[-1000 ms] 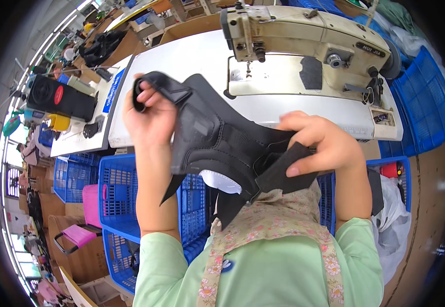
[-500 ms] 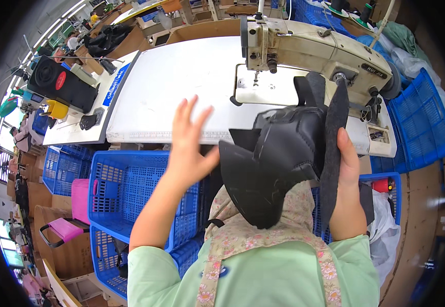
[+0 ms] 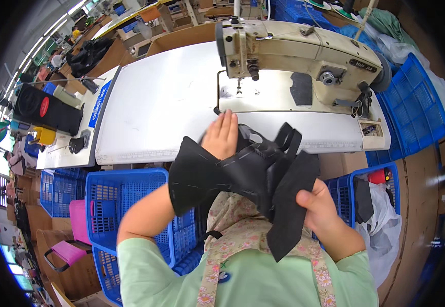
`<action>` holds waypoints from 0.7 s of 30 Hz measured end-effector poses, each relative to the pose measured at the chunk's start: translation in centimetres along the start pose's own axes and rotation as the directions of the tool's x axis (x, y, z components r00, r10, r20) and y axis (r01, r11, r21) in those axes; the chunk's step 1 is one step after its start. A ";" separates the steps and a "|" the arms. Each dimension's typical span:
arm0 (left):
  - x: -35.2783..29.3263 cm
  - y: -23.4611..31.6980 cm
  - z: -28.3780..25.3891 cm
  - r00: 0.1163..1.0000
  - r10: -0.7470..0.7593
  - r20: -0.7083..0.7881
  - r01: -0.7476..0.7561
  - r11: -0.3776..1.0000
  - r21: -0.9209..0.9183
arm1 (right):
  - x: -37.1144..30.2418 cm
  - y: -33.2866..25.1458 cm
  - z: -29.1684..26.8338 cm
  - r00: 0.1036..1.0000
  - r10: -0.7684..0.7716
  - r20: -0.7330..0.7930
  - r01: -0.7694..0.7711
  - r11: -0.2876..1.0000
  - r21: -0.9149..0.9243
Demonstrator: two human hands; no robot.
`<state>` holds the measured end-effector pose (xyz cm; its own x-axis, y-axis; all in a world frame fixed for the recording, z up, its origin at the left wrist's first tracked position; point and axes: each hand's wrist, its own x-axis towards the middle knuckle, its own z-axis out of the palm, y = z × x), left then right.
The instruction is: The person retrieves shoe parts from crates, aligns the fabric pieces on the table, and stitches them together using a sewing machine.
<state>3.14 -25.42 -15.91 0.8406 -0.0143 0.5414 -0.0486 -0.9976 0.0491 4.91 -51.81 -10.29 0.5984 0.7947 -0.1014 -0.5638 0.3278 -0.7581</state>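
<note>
As both hands grip, black fabric piece (image 3: 243, 174) lies crosswise, strap ends upward

Free room: the white surface (image 3: 156, 107) lies bare from its near edge back to the far edge, left of the sewing machine (image 3: 294, 51). The left hand (image 3: 222, 135) rests flat at its near edge, open passage to the left of it.

Obstacles: the sewing machine spans the right half of the surface; needle area sits just beyond the left hand. Black fabric piece (image 3: 248, 179), gripped by the right hand (image 3: 319, 204), fills the space between body and surface edge. Blue crates (image 3: 125, 204) block the lower left; a blue basket (image 3: 412, 112) stands at right.
</note>
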 end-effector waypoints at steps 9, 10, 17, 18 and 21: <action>3.6 -7.5 2.1 0.819 0.410 0.401 -0.519 0.827 0.216 | 7.6 -6.3 -6.2 0.994 -0.073 -0.087 0.018 0.857 -0.516; 4.1 -7.5 2.5 0.786 0.457 0.416 -0.564 0.806 0.181 | 9.2 -7.0 -6.4 0.996 -0.075 -0.041 0.039 0.827 -0.561; 4.8 -9.5 5.3 0.665 0.667 0.337 -0.715 0.699 0.026 | 19.2 -2.3 -7.5 0.939 0.326 -0.107 -0.218 0.327 -0.919; 4.9 -10.1 5.1 0.640 0.701 0.316 -0.743 0.669 0.020 | 19.1 -1.1 -9.1 0.951 0.308 -0.014 -0.101 0.271 -0.957; 4.2 -10.2 5.7 0.721 0.544 0.429 -0.610 0.792 0.022 | 19.6 -1.8 -9.8 0.953 0.297 0.053 0.015 0.131 -0.991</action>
<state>10.25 -15.66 -18.86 0.8113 -0.5818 0.0576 -0.5396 -0.7830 -0.3094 23.26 -41.90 -17.23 0.3729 0.8823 -0.2872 0.4989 -0.4516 -0.7397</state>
